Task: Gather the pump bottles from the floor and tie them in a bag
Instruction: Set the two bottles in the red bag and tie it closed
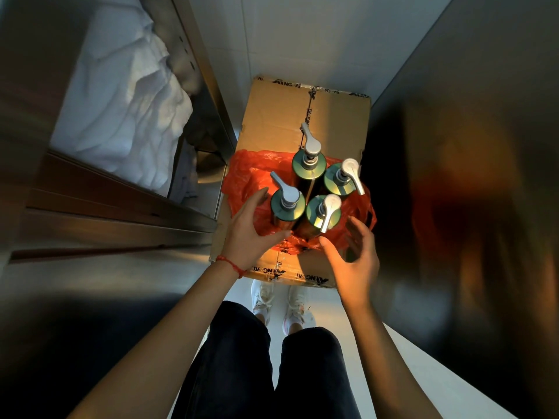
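Four green pump bottles (314, 189) upright in a red plastic bag (242, 176) on a taped cardboard box (278, 116). Left hand (246, 231) and right hand (357, 261) (both spread, gripping nothing) flanking the bag

Printed tape (311, 104) sealing the cardboard box (272, 116) reads, as far as legible, "NG".

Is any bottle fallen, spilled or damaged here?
No. All four pump bottles stand upright on the red bag atop the cardboard box; no spill shows. Both hands are open.
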`<move>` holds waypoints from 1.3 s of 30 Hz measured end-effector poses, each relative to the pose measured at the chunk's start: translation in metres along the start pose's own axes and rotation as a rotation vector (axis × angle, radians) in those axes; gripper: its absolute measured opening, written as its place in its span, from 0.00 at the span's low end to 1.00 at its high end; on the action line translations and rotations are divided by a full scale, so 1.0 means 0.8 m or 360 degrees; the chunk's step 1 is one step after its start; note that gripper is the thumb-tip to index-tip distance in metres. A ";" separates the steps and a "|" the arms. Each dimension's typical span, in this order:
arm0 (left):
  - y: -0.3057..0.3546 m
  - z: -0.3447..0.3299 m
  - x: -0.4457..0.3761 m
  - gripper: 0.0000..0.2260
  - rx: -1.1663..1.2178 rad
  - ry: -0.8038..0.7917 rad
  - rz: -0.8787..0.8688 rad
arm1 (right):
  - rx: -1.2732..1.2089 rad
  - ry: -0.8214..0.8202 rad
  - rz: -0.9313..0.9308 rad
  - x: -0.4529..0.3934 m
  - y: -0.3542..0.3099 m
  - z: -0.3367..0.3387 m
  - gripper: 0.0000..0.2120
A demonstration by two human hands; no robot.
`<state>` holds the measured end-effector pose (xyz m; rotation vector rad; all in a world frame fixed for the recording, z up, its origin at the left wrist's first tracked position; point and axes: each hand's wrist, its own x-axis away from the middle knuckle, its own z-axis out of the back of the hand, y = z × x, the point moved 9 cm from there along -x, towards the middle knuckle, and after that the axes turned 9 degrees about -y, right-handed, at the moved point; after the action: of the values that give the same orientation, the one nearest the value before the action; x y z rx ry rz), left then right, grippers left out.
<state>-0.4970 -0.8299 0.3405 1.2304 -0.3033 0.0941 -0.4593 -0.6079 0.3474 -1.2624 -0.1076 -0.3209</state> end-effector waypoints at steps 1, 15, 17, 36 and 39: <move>-0.009 0.003 0.003 0.35 0.0094 -0.0002 0.0062 | -0.0028 0.0005 -0.0043 0.001 0.005 0.005 0.27; -0.126 0.089 -0.054 0.20 0.0498 0.0820 0.0676 | -0.0054 0.0388 -0.0343 -0.041 0.087 0.051 0.18; -0.131 0.090 -0.072 0.20 0.0494 0.0786 0.0688 | -0.0033 0.0416 -0.0389 -0.046 0.096 0.054 0.20; -0.179 0.076 -0.078 0.16 0.1323 0.0910 0.1063 | -0.0385 0.0597 -0.0595 -0.066 0.137 0.052 0.16; -0.172 0.070 -0.084 0.16 0.1398 0.0828 0.1030 | -0.0460 0.0631 -0.0597 -0.062 0.134 0.053 0.14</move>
<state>-0.5392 -0.9225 0.2134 1.8608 -0.1891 1.1886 -0.4708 -0.5301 0.2492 -1.4371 0.0454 -0.9309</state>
